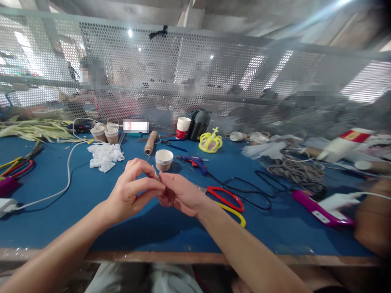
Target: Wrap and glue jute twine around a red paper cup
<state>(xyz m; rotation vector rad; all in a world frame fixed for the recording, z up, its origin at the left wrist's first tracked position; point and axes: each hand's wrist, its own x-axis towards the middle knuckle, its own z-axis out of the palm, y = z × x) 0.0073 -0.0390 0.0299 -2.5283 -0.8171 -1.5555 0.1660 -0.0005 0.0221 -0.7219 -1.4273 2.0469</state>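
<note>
My left hand (134, 187) and my right hand (180, 193) meet above the blue table (128, 232), fingertips pinched together. Between them is something small and pale, mostly hidden by the fingers. Just beyond the fingertips stands a small cup with a white rim (164, 160). To its right lies a blue glue gun (195, 162) with a black cord. Scissors with red and yellow handles (227, 199) lie partly under my right wrist. Behind the cup is a roll of brown twine (150, 143).
White crumpled material (106, 156), two small pots (111, 134) and a white cable lie left. A yellow crown (210, 141), stacked paper cups (183, 128) and a dark jug (200, 124) stand behind. Grey cord (296, 171) and a purple tool (322, 209) are right. A perforated screen closes the back.
</note>
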